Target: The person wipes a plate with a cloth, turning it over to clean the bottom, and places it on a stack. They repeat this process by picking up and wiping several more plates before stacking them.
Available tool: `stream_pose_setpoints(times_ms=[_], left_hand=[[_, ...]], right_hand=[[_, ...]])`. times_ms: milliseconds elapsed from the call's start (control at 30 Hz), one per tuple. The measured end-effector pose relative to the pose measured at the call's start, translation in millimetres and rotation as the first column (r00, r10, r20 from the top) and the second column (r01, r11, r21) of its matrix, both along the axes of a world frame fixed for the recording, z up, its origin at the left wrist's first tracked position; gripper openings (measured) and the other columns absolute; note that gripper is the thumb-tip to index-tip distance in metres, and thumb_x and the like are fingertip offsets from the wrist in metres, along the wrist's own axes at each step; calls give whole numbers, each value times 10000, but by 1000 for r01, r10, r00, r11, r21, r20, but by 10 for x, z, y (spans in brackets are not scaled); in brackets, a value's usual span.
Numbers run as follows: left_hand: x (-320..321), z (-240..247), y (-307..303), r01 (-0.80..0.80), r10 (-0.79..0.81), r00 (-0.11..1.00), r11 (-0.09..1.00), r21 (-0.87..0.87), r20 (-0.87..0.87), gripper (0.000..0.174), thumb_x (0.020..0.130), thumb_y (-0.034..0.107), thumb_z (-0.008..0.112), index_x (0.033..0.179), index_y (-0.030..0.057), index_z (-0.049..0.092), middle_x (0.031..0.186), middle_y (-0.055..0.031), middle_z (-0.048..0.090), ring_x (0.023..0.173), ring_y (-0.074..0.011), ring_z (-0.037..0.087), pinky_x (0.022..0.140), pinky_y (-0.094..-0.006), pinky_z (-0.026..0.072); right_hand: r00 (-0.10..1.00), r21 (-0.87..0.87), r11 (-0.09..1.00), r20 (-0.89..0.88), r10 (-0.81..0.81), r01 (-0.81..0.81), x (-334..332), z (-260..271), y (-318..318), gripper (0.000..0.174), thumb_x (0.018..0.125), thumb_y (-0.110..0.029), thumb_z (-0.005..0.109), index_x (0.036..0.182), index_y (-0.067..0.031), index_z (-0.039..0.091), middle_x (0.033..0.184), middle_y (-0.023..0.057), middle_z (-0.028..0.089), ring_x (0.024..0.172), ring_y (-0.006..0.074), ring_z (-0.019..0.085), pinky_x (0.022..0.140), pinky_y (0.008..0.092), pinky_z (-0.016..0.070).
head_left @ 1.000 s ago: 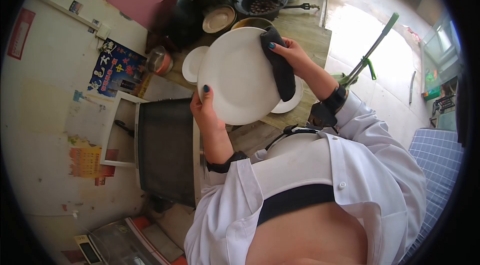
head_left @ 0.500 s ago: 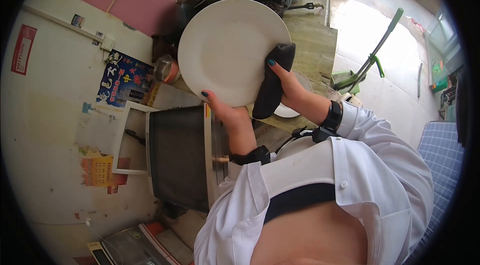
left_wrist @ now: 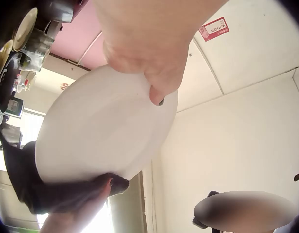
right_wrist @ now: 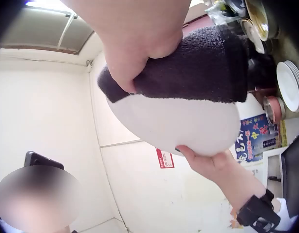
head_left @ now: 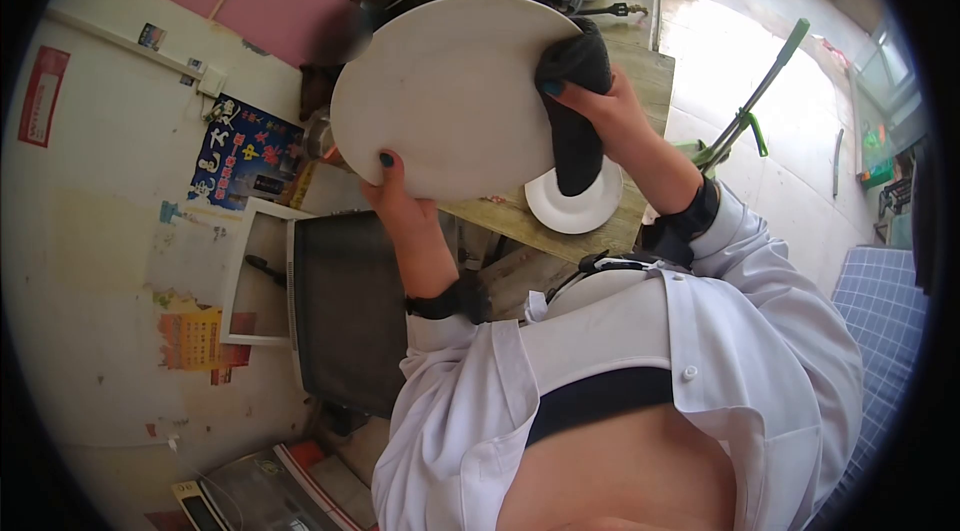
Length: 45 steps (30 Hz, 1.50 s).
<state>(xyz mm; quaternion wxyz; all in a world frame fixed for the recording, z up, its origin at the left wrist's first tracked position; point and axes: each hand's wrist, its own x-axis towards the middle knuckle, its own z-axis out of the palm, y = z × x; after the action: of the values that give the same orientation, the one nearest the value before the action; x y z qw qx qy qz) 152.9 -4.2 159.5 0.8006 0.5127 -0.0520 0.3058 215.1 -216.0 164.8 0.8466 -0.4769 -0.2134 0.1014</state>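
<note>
Large round white plate (head_left: 455, 106), between both hands' fingers.
Left hand (head_left: 405, 213) pinches the rim; right hand (head_left: 625, 119) grips a dark grey towelling cloth (head_left: 575, 139) over the opposite edge. Hands now further apart, cloth higher than half a second ago, apparently covering another stretch of rim. Beyond the left fingers, only the right wrist view shows stacked small white plates (right_wrist: 289, 86).

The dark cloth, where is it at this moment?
In the head view, the dark cloth is in the right hand, at the right edge of the large white plate.
</note>
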Motion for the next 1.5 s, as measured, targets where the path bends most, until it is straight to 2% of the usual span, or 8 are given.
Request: stream_pose_setpoints(times_ms=[233, 833, 967, 1067, 1100, 1200, 1267, 1500], left_hand=[[9, -23, -745, 178, -151, 984, 895, -409, 97, 564, 789, 375, 481, 1205, 55, 276, 1204, -101, 341, 1107, -251, 341, 909, -409, 298], [-18, -167, -741, 161, -145, 987, 899, -408, 70, 609, 760, 424, 505, 1200, 64, 286, 1179, -82, 375, 1087, -236, 372, 903, -383, 323], [-60, -241, -734, 303, -242, 953, 805, -510, 183, 558, 792, 435, 437, 1212, 101, 284, 1198, -69, 368, 1114, -231, 343, 924, -391, 296], [-68, -460, -236, 207, -186, 973, 966, -157, 136, 532, 781, 398, 472, 1189, 95, 314, 1174, -83, 397, 1091, -227, 382, 917, -407, 305], [-22, -882, 270, -37, -45, 990, 828, 560, 131, 458, 753, 302, 553, 1119, 82, 386, 1113, -103, 450, 1052, -243, 430, 909, -418, 314], [-85, -20, 214, 224, -453, 748, 860, 458, 484, 334, 740, 191, 577, 992, 20, 439, 978, -137, 519, 986, -270, 483, 902, -421, 318], [-250, 234, 296, -283, -76, 938, 398, 872, 339, 191, 665, 154, 642, 771, 34, 539, 827, -142, 568, 939, -291, 516, 883, -408, 346], [-250, 245, 114, -479, 51, 753, 726, 494, 656, 195, 621, 126, 680, 702, 24, 535, 775, -141, 577, 829, -315, 563, 778, -387, 437]], right_hand=[[946, 445, 868, -314, -80, 221, -398, -333, 455, 289, 744, -102, 580, 1004, -63, 461, 939, 17, 515, 839, 121, 494, 725, 262, 415], [942, 399, 874, -290, -167, 278, -473, -519, 330, 312, 731, -87, 594, 1010, -35, 463, 950, 31, 507, 874, 112, 474, 760, 262, 395], [936, 229, 936, 168, -309, 268, -433, -261, 139, 317, 724, -27, 565, 1025, -30, 463, 895, 36, 543, 802, 109, 505, 710, 244, 404], [706, 2, 962, 678, -202, 272, -267, -74, -222, 246, 660, -32, 601, 895, 16, 546, 796, 90, 592, 703, 157, 571, 626, 258, 453], [497, -175, 910, 867, -39, 376, -280, 254, -358, 228, 656, -65, 595, 863, 30, 570, 828, 124, 588, 743, 227, 588, 670, 286, 469], [152, -100, 969, 986, 67, 226, -269, 410, -343, 205, 705, -73, 536, 886, 14, 574, 851, 126, 578, 789, 262, 581, 724, 319, 469], [-199, -89, 957, 969, 148, 277, -323, 421, -338, 183, 744, -58, 478, 886, -4, 580, 866, 110, 571, 830, 243, 574, 755, 337, 464], [-296, -38, 981, 951, 94, 191, -375, 470, -343, 173, 740, -34, 483, 879, -30, 586, 849, 92, 568, 838, 236, 573, 759, 330, 461]])
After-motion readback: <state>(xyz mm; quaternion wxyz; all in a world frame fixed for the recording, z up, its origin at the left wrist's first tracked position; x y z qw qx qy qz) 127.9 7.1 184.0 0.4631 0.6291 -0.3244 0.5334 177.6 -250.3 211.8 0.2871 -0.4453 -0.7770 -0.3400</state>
